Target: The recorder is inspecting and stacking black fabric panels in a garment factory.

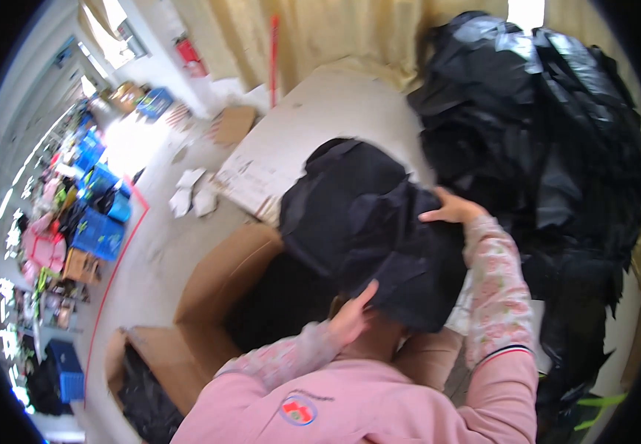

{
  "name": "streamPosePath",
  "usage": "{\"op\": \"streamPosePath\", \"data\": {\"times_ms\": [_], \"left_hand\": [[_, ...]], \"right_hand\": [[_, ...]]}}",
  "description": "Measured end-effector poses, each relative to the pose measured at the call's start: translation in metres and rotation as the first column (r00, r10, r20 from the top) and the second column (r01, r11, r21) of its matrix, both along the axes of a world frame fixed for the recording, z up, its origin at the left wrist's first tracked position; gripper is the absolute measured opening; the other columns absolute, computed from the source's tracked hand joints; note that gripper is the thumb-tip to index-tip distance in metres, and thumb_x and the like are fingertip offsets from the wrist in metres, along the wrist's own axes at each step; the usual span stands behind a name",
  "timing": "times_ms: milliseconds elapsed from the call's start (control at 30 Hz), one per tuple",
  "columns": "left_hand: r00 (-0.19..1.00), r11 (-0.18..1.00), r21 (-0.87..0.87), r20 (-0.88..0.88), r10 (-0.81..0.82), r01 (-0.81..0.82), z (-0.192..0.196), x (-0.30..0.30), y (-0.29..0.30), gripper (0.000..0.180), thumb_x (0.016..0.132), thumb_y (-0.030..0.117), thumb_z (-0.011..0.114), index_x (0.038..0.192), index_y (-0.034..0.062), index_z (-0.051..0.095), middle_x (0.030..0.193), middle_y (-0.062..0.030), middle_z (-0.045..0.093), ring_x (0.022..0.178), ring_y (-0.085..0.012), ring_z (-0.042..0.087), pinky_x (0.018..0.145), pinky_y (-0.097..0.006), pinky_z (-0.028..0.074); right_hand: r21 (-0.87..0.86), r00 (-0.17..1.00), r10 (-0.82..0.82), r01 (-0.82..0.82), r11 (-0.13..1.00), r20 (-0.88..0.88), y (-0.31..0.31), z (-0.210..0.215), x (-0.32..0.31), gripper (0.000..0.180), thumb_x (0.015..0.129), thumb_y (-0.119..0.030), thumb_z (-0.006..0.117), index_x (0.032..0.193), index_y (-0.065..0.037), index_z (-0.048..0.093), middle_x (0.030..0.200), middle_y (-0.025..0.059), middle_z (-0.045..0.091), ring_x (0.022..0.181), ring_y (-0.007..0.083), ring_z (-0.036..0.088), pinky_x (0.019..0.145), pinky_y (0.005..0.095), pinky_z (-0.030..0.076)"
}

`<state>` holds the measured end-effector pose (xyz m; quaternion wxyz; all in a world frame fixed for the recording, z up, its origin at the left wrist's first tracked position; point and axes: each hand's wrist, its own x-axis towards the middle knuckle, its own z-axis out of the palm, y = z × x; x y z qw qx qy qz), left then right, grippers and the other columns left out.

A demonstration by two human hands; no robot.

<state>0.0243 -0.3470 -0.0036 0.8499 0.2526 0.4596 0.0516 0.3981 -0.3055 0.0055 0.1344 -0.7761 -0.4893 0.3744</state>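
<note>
Black cloth bundle held over our open cardboard box, left hand and right hand gripping its edges.

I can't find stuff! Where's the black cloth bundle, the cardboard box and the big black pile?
black cloth bundle (368, 214), head view, its middle.
cardboard box (224, 277), head view, left flap.
big black pile (550, 140), head view, upper middle.

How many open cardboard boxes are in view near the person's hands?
2. One open cardboard box lies under the black bundle held by both hands; a second box sits lower left, holding dark material. Others may be hidden behind the black pile.
</note>
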Motion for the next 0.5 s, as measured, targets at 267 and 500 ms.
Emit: {"op": "streamPosePath", "data": {"times_ms": [267,500], "left_hand": [[0.897,0.914,-0.253,0.233,0.376,-0.318,-0.06,0.002,0.033,0.039,0.091,0.033,0.065,0.112,0.0001,0.065,0.112,-0.013,0.069,0.102,-0.0253,0.066,0.095,-0.041,0.05],[0.919,0.938,0.125,0.276,0.281,-0.324,-0.045,-0.045,0.057,0.033,0.086,0.012,0.069,0.115,-0.0012,0.063,0.106,-0.0123,0.07,0.094,-0.0265,0.068,0.088,-0.042,0.055]], "right_hand": [[-0.188,0.991,-0.039,0.015,0.982,-0.129,-0.017,0.041,-0.039,0.101,0.066,-0.051,0.083,0.143,0.0,0.041,0.135,0.0175,0.054,0.125,0.0273,0.052,0.108,0.0342,0.036],[-0.108,0.857,-0.195,0.164,0.981,-0.476,-0.064,0.023,-0.097,0.102,0.068,-0.038,0.086,0.145,0.003,0.033,0.132,0.0166,0.054,0.12,0.0257,0.053,0.106,0.0339,0.039]]}}
